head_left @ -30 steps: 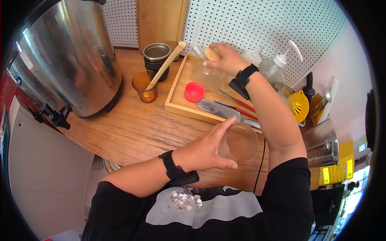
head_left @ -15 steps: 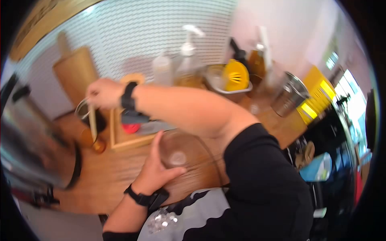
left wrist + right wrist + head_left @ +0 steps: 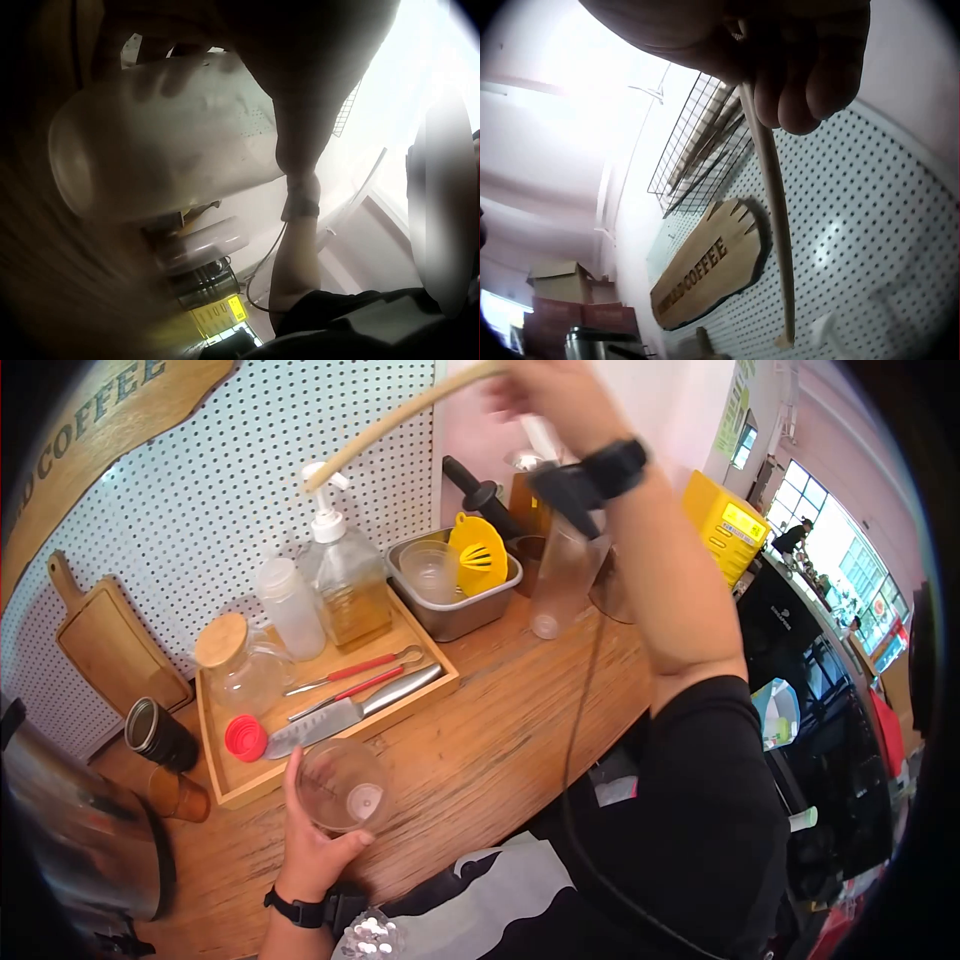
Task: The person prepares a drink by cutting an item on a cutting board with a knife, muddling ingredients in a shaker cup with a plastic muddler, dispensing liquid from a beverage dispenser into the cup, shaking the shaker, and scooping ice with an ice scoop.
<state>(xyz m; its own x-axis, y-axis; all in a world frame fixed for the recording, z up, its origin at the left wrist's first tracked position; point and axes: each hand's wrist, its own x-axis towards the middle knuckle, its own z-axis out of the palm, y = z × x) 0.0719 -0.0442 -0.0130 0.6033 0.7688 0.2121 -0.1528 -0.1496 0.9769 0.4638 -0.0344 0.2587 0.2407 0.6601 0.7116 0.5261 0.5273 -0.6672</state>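
My left hand [image 3: 312, 850] grips a clear plastic cup [image 3: 340, 770] close over the table's front part, thumb on the near side. In the left wrist view, fingers show through the wall of the cup [image 3: 172, 142]. High at the top of the head view, my right hand [image 3: 565, 405] grips one end of a long pale wooden stick [image 3: 400, 412]. The right wrist view shows several curled fingers [image 3: 795, 97] around the stick [image 3: 778, 217], whose far end flares slightly. In the head view that end overlaps the white pump of a bottle [image 3: 340, 575].
A wooden tray [image 3: 230, 792] bears a knife [image 3: 320, 725], red-handled tools, a red lid [image 3: 246, 738], a lidded glass jug [image 3: 240, 675] and bottles. Left stand an amber glass [image 3: 180, 795] and a metal urn [image 3: 80, 840]. A metal bin [image 3: 465, 622] and tall clear cup [image 3: 555, 595] stand right.
My right hand has taken the wooden stick out of the amber glass and lifted it up and rightward. My left hand keeps its grip on the cup. The head view has turned right.
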